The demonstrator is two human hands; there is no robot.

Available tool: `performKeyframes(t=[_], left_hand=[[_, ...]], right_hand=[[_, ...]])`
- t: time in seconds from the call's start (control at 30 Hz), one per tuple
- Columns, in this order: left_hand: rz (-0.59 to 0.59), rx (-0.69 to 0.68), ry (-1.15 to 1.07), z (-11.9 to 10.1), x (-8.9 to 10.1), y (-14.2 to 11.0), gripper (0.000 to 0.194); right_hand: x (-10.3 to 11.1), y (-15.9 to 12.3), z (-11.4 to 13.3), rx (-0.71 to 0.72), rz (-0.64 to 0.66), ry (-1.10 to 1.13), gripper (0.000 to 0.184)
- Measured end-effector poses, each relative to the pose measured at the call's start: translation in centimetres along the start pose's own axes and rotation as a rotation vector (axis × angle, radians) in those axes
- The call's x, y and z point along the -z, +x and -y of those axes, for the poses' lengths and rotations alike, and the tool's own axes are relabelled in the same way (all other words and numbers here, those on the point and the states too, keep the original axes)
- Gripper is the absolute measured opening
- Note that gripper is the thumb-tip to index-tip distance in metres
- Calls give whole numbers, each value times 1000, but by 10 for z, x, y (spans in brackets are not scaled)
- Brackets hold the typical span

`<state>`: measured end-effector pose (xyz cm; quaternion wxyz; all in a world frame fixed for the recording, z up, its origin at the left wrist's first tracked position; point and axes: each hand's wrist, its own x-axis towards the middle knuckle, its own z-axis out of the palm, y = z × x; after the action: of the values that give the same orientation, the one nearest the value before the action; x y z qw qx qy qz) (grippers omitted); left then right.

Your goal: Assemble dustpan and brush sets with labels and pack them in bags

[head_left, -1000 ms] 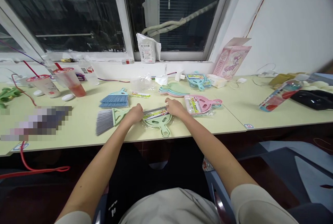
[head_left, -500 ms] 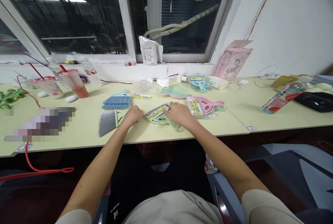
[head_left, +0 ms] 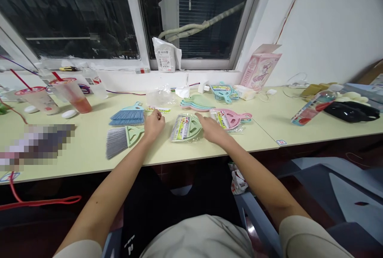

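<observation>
My right hand (head_left: 212,128) grips the handle end of a green dustpan-and-brush set (head_left: 185,128) in transparent plastic wrap, lying on the table with a printed label. My left hand (head_left: 154,124) is closed, fingers curled; anything in it is hidden. Close to that hand is a green-handled brush with grey bristles (head_left: 117,141). Behind it lie blue brushes (head_left: 127,115) and a yellow-green label strip (head_left: 160,109). A wrapped pink dustpan set (head_left: 230,119) sits to the right of my right hand. Stacked green and pink dustpans (head_left: 197,101) lie farther back.
Wrapped blue dustpan sets (head_left: 224,92) and crumpled plastic (head_left: 161,96) lie along the back. Drink cups (head_left: 74,96) stand left. A tilted bottle (head_left: 314,108), black pouch (head_left: 351,112) and pink box (head_left: 261,68) are right. The table edge (head_left: 209,156) runs before me.
The wrapped green set has turned and its label now faces me more upright. My left hand has lifted slightly away and curled. The view has shifted a little to the right.
</observation>
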<state>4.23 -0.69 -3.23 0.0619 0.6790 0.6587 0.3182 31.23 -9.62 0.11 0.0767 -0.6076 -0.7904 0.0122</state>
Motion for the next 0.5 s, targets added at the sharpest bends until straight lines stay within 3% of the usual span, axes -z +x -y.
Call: performKeyframes(t=[0.13,0.37,0.5], left_hand=[[11,4,-8,4,-2,-3,19],[66,-12,11,2,-9,-3,15],[77,-4,18,2,-10,-3,15]], right_hand=[[16,3,-60,68,-84,146,77],[42,-1,-188,-93,-127,186,57],[42,-7,-224,-150,-63,112,51]])
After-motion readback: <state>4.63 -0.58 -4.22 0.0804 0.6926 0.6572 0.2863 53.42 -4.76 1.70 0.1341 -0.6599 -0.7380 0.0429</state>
